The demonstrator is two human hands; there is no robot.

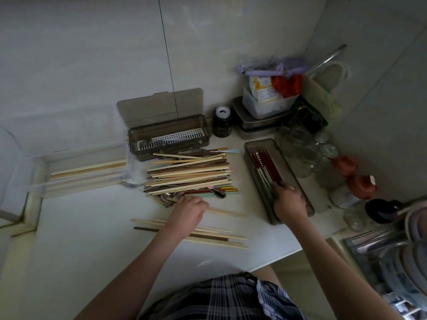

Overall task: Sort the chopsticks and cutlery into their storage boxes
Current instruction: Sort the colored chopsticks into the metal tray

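Note:
A big heap of wooden chopsticks (189,174) lies mid-counter, with spoons (169,199) and coloured-handled cutlery at its near edge. My left hand (188,212) is shut on pale wooden chopsticks (227,212) that stick out to the right. My right hand (288,200) reaches into the near end of a long smoky box (294,167), fingers on the red and green chopsticks (265,172) inside it. Behind the heap stands a second smoky box (169,125) with its lid up and a white slotted tray holding cutlery. A small row of chopsticks (208,236) lies near me.
More pale chopsticks (87,175) lie at the left by the counter's step. Glass jars (302,153), a dark jar (221,122), stacked food containers (261,112) and brown clay pots (353,176) crowd the back right corner. A sink with dishes (392,255) is at the right.

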